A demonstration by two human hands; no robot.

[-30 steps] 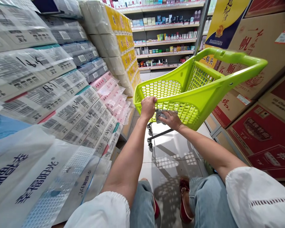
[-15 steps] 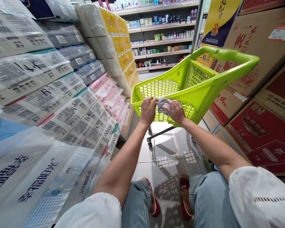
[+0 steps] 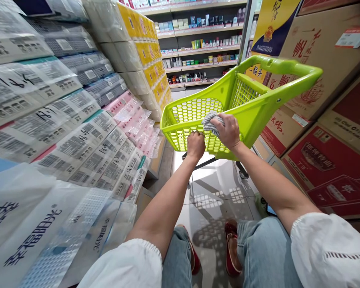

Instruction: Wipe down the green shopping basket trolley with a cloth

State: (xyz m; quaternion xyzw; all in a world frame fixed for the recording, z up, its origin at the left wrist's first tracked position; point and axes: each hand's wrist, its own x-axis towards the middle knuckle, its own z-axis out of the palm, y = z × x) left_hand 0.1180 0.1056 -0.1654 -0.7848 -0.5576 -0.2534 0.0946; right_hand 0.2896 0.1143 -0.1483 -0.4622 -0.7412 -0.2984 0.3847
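A lime-green plastic shopping cart (image 3: 258,116) with a honeycomb-holed basket stands in front of me, its handle to the right. My left hand (image 3: 196,145) is closed against the holed near side of the basket, below the rim, its fingertips hidden in the mesh. My right hand (image 3: 229,130) holds a crumpled grey-and-white striped cloth (image 3: 211,123) at the near rim, to the right of and a little higher than my left hand.
Plastic-wrapped paper packs (image 3: 60,120) are piled on the left, with yellow-and-white packs (image 3: 145,52) beyond. Printed cartons (image 3: 327,160) are stacked on the right. Shelves (image 3: 204,50) of small goods stand behind the cart. Tiled floor (image 3: 210,188) lies between my feet and the cart.
My left hand has gone from the basket's rim down onto its holed side. My right hand has shifted slightly right with the cloth, which shows lighter and higher. The cart has turned slightly.
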